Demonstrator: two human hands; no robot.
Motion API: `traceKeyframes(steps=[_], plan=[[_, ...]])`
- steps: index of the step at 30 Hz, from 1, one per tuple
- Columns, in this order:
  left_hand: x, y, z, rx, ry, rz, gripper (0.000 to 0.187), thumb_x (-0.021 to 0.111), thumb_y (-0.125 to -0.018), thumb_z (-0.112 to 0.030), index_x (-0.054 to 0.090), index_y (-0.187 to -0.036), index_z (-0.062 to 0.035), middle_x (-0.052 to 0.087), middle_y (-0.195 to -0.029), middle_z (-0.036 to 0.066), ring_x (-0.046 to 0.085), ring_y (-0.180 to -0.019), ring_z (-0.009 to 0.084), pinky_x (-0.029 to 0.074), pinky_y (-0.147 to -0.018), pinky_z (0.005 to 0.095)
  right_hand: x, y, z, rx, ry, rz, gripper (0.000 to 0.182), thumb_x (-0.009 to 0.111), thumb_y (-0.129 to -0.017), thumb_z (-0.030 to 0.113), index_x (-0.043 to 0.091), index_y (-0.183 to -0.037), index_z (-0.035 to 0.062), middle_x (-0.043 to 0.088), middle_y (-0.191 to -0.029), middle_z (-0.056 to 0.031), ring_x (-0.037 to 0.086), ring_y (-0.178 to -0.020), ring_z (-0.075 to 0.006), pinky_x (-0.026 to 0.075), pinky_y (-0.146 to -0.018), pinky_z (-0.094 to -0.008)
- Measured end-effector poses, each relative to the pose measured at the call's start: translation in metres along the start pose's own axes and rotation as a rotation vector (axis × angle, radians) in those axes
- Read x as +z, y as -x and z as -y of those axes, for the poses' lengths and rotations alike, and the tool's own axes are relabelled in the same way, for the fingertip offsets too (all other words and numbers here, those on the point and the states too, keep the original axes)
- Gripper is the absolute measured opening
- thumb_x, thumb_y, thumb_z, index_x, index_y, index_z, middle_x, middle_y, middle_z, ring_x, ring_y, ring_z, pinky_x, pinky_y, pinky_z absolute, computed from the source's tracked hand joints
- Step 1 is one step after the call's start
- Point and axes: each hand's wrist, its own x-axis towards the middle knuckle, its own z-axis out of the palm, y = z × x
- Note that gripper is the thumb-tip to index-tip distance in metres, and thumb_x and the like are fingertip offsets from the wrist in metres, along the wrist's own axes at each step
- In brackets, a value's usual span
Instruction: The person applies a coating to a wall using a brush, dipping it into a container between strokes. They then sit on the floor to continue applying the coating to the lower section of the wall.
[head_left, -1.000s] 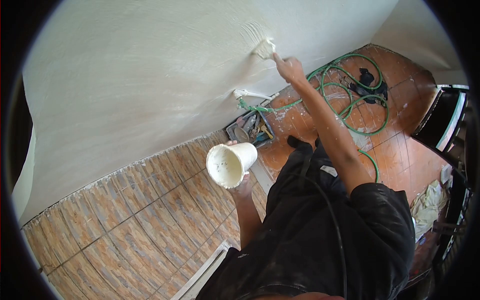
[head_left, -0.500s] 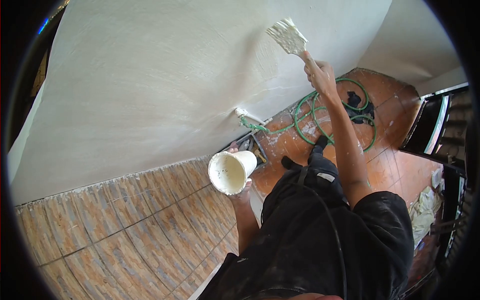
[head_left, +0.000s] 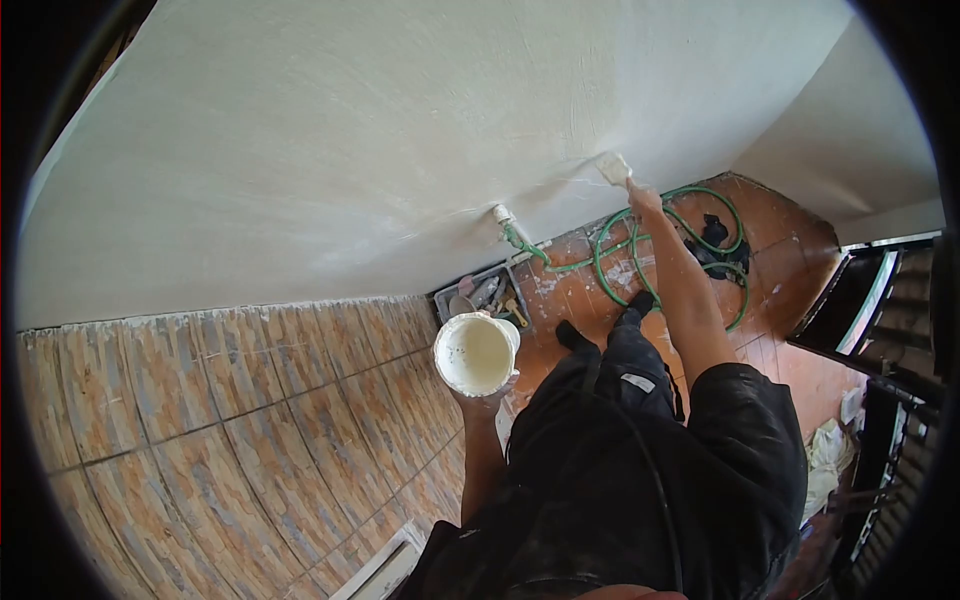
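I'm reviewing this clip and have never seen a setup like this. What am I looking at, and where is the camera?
There is no machine here: a person works with two bare hands. The only view comes from a camera worn on the head, looking forward and down, so you see the wearer's own dark clothes and arms.

The left hand holds a tub with pale, creamy stuff inside. The right hand grips a brush at the wall; whether it touches is hard to tell.

On the tiled floor lie a green hose, a dark cloth and a tray of tools.
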Motion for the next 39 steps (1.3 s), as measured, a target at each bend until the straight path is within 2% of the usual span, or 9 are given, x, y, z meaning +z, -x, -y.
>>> traceKeyframes(steps=[2, 9, 15, 23, 25, 27, 29, 36, 39], plan=[[-0.001, 0.003, 0.0, 0.002, 0.009, -0.006, 0.092, 0.083, -0.053, -0.023, 0.032, -0.127, -0.0035, 0.049, -0.118, 0.013, 0.051, -0.106, 0.0253, 0.044, -0.089, 0.0384, -0.007, 0.002, 0.002, -0.001, 0.246, -0.032, 0.057, 0.051, -0.08, 0.058, 0.051, -0.059, 0.0048, 0.041, -0.047, -0.0012, 0.037, -0.035, -0.0141, 0.028, -0.034, -0.0301], [-0.01, 0.01, 0.0, -0.003, 0.037, -0.009, 0.092, 0.085, -0.051, -0.017, 0.034, -0.126, -0.0031, 0.05, -0.117, 0.012, 0.052, -0.105, 0.0237, 0.045, -0.088, 0.0365, -0.078, 0.142, 0.189, -0.277, -0.161, -0.118, 0.056, 0.054, -0.079, 0.054, 0.056, -0.061, 0.0009, 0.047, -0.049, -0.0041, 0.043, -0.04, -0.0142, 0.034, -0.037, -0.03], [-0.015, 0.008, 0.006, 0.075, 0.05, -0.024, 0.091, 0.086, -0.049, -0.013, 0.035, -0.124, -0.003, 0.05, -0.117, 0.012, 0.052, -0.105, 0.0231, 0.046, -0.087, 0.0359, -0.161, 0.25, 0.294, -0.598, -0.462, 0.011, 0.046, 0.056, -0.083, 0.045, 0.051, -0.059, 0.0071, 0.037, -0.048, 0.0056, 0.029, -0.037, -0.0042, 0.019, -0.034, -0.0212], [-0.018, 0.006, 0.009, 0.128, -0.065, -0.042, 0.089, 0.084, -0.051, -0.01, 0.031, -0.122, -0.0034, 0.048, -0.12, 0.016, 0.051, -0.106, 0.0265, 0.046, -0.087, 0.0383, -0.025, 0.137, 0.175, -0.281, -0.326, -0.07, 0.059, 0.054, -0.076, 0.061, 0.049, -0.053, 0.0067, 0.041, -0.047, 0.0002, 0.038, -0.04, -0.0097, 0.03, -0.036, -0.0262], [-0.012, 0.008, -0.003, -0.034, -0.062, -0.044, 0.088, 0.084, -0.053, -0.015, 0.03, -0.122, -0.0034, 0.048, -0.118, 0.017, 0.05, -0.106, 0.028, 0.046, -0.087, 0.0385, 0.004, 0.096, 0.112, -0.108, 0.003, -0.094, 0.071, 0.045, -0.077, 0.064, 0.063, -0.07, -0.0041, 0.059, -0.059, -0.0174, 0.059, -0.054, -0.029, 0.047, -0.053, -0.0385], [-0.003, 0.004, -0.012, -0.02, -0.043, -0.084, 0.087, 0.085, -0.054, -0.02, 0.031, -0.121, -0.003, 0.048, -0.118, 0.017, 0.051, -0.106, 0.028, 0.047, -0.086, 0.039, 0.054, 0.031, 0.017, -0.073, 0.335, -0.229, 0.073, 0.041, -0.079, 0.062, 0.065, -0.082, -0.0068, 0.062, -0.078, -0.0281, 0.062, -0.078, -0.0401, 0.048, -0.072, -0.044], [0.003, 0.003, -0.004, -0.017, -0.069, -0.102, 0.087, 0.085, -0.055, -0.027, 0.033, -0.121, -0.003, 0.048, -0.118, 0.017, 0.051, -0.105, 0.0279, 0.047, -0.085, 0.0391, 0.074, 0.022, -0.011, -0.181, 0.369, -0.296, 0.07, 0.043, -0.08, 0.06, 0.065, -0.084, -0.0062, 0.062, -0.077, -0.0262, 0.061, -0.073, -0.0381, 0.047, -0.069, -0.0431], [0.039, -0.009, -0.008, -0.027, -0.083, -0.134, 0.083, 0.077, -0.062, -0.026, 0.03, -0.126, -0.0039, 0.047, -0.118, 0.016, 0.049, -0.106, 0.0285, 0.044, -0.087, 0.041, 0.015, 0.148, 0.125, -0.269, 0.145, -0.084, 0.058, 0.043, -0.087, 0.046, 0.061, -0.076, -0.007, 0.053, -0.064, -0.0304, 0.059, -0.062, -0.0386, 0.044, -0.063, -0.0445], [0.042, -0.008, -0.004, -0.012, -0.105, -0.103, 0.08, 0.075, -0.064, -0.026, 0.03, -0.126, -0.004, 0.046, -0.12, 0.016, 0.047, -0.108, 0.0289, 0.042, -0.089, 0.0416, -0.005, 0.19, 0.162, -0.375, -0.164, -0.147, 0.05, 0.048, -0.087, 0.04, 0.058, -0.069, -0.0063, 0.044, -0.054, -0.0272, 0.044, -0.044, -0.0349, 0.038, -0.051, -0.0418]])
